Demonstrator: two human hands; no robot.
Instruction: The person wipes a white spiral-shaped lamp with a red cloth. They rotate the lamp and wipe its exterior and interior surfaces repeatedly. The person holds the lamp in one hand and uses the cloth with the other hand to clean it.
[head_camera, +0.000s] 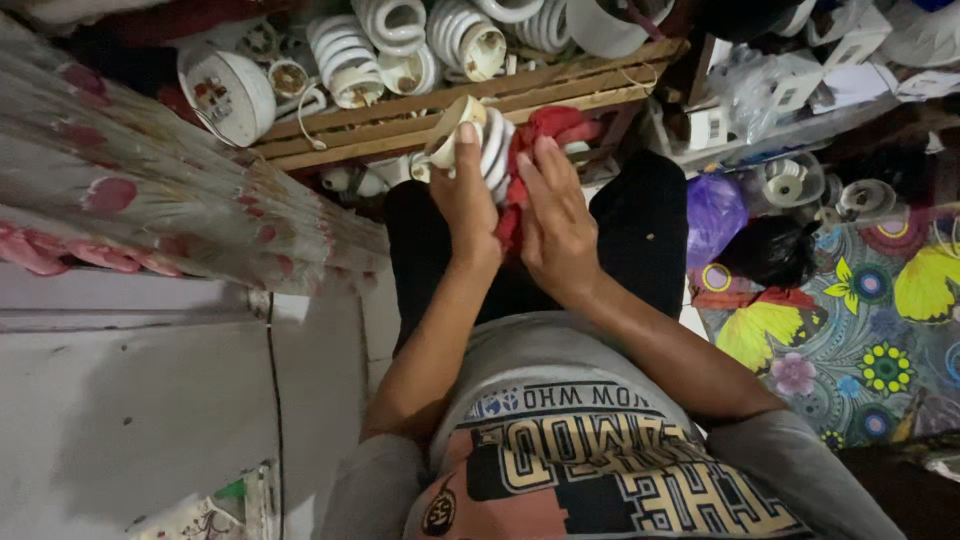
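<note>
The left hand (465, 195) clamps a fragile spiral fluorescent bulb (478, 142) by its sturdier base, while the right hand (556, 222) presses a soft red cloth (540, 128) against the glass.

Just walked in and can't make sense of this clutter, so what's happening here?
A seated person holds a spiral lamp bulb over their lap, the left hand gripping its base end while the right hand presses a red cloth against the white coils. Just ahead, a wooden crate holds more spiral bulbs. A patterned mat lies to the right.
</note>
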